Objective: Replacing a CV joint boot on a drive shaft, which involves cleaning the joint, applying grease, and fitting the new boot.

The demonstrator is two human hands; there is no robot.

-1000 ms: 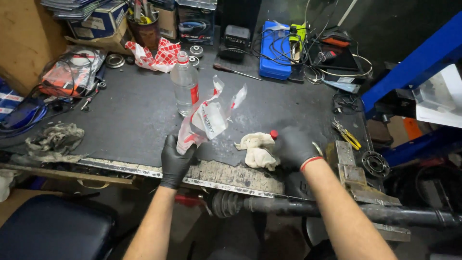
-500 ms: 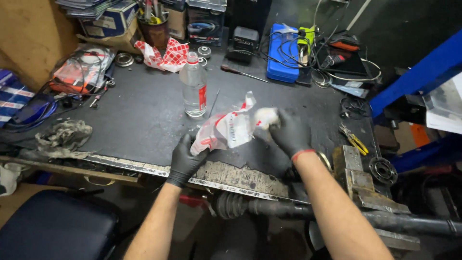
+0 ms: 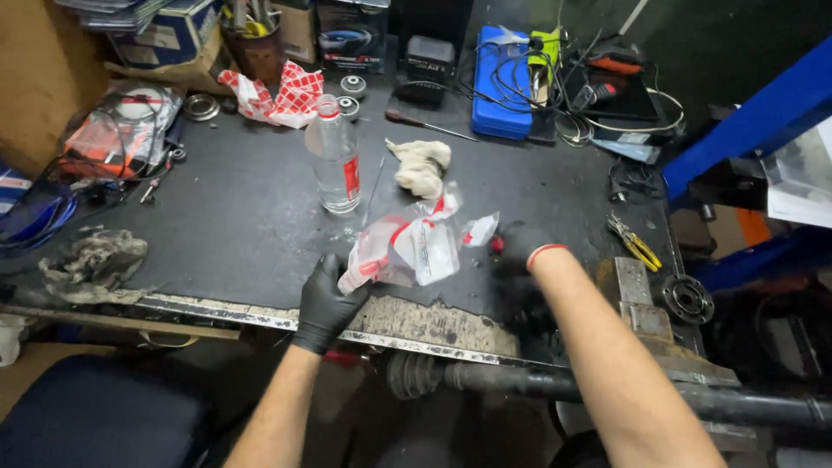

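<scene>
My left hand, in a black glove, grips the lower corner of a clear plastic bag with red and white print, just above the worn front edge of the dark workbench. My right hand, also gloved in black, sits just right of the bag with its fingers curled around a small red thing; a torn scrap of bag lies beside it. A crumpled whitish rag lies on the bench beyond the bag, untouched. A clear plastic bottle with a red cap stands upright left of the rag.
A blue case, cables and boxes crowd the back of the bench. Yellow-handled pliers and a metal vise are at the right. A dirty rag lies at the left. A drive shaft runs below the front edge.
My right hand has let go of the whitish rag, which now lies farther back by the bottle, and has drawn back to the right of the bag. My left hand still holds the bag.
</scene>
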